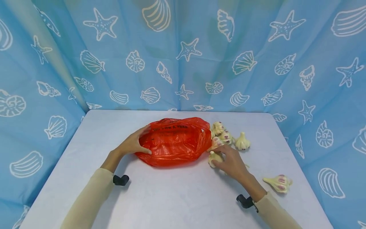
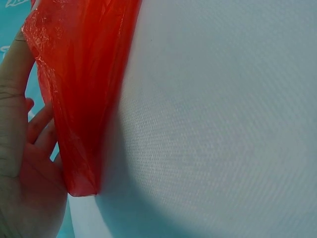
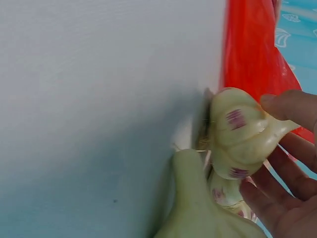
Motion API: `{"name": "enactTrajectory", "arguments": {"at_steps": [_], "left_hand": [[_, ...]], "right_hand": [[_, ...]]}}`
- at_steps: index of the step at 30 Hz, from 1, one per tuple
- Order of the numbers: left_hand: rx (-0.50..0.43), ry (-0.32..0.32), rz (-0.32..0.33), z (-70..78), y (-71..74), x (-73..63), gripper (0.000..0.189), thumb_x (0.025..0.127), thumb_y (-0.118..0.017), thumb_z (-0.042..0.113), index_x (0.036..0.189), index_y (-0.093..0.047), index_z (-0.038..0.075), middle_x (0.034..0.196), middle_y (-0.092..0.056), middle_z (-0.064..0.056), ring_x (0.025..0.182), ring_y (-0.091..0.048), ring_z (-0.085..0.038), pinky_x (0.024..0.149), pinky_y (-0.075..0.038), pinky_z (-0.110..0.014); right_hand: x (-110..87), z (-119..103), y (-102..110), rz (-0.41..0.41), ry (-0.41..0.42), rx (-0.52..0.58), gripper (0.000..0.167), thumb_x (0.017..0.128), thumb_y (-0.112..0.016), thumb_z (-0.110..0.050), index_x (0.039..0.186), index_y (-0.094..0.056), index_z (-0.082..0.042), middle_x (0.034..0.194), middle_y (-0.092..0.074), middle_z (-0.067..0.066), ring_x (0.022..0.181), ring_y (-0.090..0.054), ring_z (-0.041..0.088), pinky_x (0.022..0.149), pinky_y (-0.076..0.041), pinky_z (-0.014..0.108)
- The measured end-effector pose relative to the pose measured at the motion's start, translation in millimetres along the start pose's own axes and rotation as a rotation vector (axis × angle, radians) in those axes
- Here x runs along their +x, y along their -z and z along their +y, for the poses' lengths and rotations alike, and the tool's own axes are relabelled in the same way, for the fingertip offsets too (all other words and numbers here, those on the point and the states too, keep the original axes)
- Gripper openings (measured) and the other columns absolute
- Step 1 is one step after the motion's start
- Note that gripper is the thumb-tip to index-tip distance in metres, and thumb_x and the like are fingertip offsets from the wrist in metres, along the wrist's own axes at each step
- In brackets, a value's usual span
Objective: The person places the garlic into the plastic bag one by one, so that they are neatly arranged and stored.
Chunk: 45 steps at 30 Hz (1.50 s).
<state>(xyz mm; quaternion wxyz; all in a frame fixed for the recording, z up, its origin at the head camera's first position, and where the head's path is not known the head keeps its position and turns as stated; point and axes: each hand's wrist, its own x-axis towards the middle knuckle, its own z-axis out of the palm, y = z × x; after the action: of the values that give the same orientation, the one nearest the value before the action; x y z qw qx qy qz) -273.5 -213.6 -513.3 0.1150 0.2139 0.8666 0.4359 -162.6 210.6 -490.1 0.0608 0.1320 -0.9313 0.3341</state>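
A red plastic bag (image 1: 171, 143) with dark lettering lies on its side on the white table. At its left end my left hand (image 1: 132, 144) holds it, the thumb along the near side and the fingers (image 2: 44, 134) behind the plastic. Just off the bag's right end, my right hand (image 1: 230, 160) has its thumb and fingers about a garlic bulb (image 3: 240, 136) with purple streaks. Another bulb (image 3: 198, 213) lies close by in the right wrist view. Several garlic bulbs (image 1: 226, 137) cluster beyond this hand, against the bag's right edge.
One garlic bulb (image 1: 242, 142) stands upright right of the cluster, and another (image 1: 279, 183) lies near the table's right side. Blue curtains (image 1: 177, 57) with white shell prints surround the white table (image 1: 171, 200) at the back and sides.
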Motion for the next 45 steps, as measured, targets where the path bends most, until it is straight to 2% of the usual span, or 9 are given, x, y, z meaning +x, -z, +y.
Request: {"name": "enactTrajectory", "arguments": {"at_steps": [8,16,23,31,45], "left_hand": [[0.007,0.011,0.001,0.2,-1.3,-1.6,0.112,0.066,-0.091,0.033,0.155,-0.024,0.022,0.153,-0.038,-0.004,0.141,-0.033,-0.025,0.106,-0.037,-0.054],[0.013,0.007,0.006,-2.1,-2.1,-4.0,0.112,0.066,-0.09,0.034,0.155,-0.024,0.023,0.153,-0.038,-0.004,0.141,-0.033,-0.025,0.107,-0.036,-0.055],[-0.002,0.008,0.014,-1.6,-2.3,-5.6,0.111,0.066,-0.09,0.033,0.155,-0.025,0.022,0.152,-0.038,-0.004,0.14,-0.033,-0.026,0.107,-0.036,-0.055],[0.003,0.018,0.012,-0.6,-1.5,-5.1,0.111,0.066,-0.09,0.034,0.155,-0.025,0.022,0.152,-0.038,-0.004,0.141,-0.033,-0.025,0.108,-0.035,-0.054],[0.009,0.019,0.008,-2.2,-1.7,-3.6,0.111,0.066,-0.09,0.033,0.155,-0.025,0.022,0.152,-0.038,-0.004,0.14,-0.033,-0.024,0.109,-0.033,-0.054]], "right_hand": [[-0.6,3.2,-0.2,-0.007,-0.036,0.067,0.04,0.074,-0.085,-0.01,0.111,-0.07,-0.008,0.11,-0.066,0.004,0.1,-0.062,0.024,0.084,-0.056,0.043],[1.0,2.9,-1.9,-0.031,-0.063,0.039,0.044,0.072,-0.087,-0.014,0.111,-0.069,-0.008,0.111,-0.065,0.005,0.099,-0.062,0.024,0.084,-0.056,0.041],[1.1,0.1,-1.7,-0.081,-0.108,-0.022,0.053,0.07,-0.089,-0.02,0.117,-0.067,-0.009,0.114,-0.065,0.004,0.101,-0.059,0.023,0.085,-0.055,0.042],[3.1,0.8,0.2,-0.107,-0.086,-0.058,0.058,0.069,-0.09,-0.023,0.119,-0.066,-0.007,0.113,-0.066,0.004,0.098,-0.058,0.021,0.087,-0.054,0.043],[4.8,1.1,0.1,-0.099,-0.072,-0.059,0.053,0.068,-0.091,-0.023,0.114,-0.069,-0.012,0.111,-0.065,0.002,0.1,-0.057,0.021,0.086,-0.054,0.042]]}}
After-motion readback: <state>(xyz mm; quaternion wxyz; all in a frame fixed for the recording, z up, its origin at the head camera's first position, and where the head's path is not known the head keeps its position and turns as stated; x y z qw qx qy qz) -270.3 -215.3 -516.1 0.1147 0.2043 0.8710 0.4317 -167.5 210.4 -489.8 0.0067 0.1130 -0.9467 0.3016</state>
